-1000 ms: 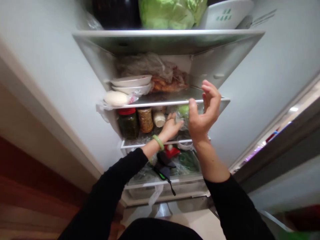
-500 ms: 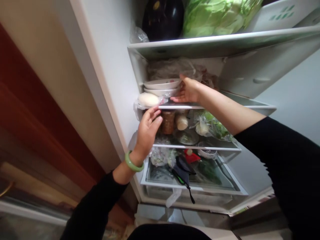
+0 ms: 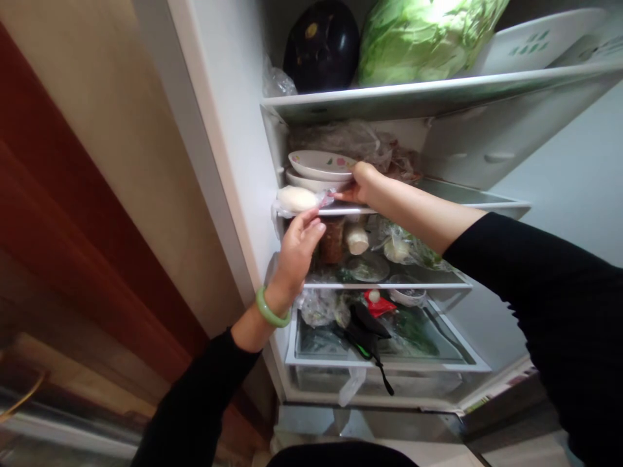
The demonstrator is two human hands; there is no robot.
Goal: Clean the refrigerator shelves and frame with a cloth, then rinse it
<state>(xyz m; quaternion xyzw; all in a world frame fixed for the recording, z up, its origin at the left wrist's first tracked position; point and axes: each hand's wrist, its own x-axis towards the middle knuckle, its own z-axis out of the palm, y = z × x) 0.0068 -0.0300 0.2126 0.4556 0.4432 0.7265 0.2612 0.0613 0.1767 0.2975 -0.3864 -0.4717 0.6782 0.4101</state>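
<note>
A white plate (image 3: 324, 166) with a floral pattern rests over a second white dish (image 3: 312, 182) on a fridge shelf. My right hand (image 3: 361, 181) grips the upper plate at its right rim; some of its fingers are hidden and others reach low in front of the lower dish. In front of the dishes lies a pale oval item in clear plastic (image 3: 296, 198). My left hand (image 3: 299, 246), with a green bangle (image 3: 270, 309) at the wrist, is open, its fingertips at the shelf edge just below the wrapped item.
Above are a dark eggplant (image 3: 321, 45), a cabbage (image 3: 431, 42) and a white bowl (image 3: 540, 42). Plastic bags (image 3: 341, 137) lie behind the dishes. Lower shelves hold a brown jar-like item (image 3: 332, 241), bagged vegetables (image 3: 402, 246) and a black pouch (image 3: 367, 331) with a hanging strap.
My right hand has closed on the plate's rim, and the upper plate now tips towards me, showing more of its pattern. My left hand stays by the shelf edge. The view has shifted slightly.
</note>
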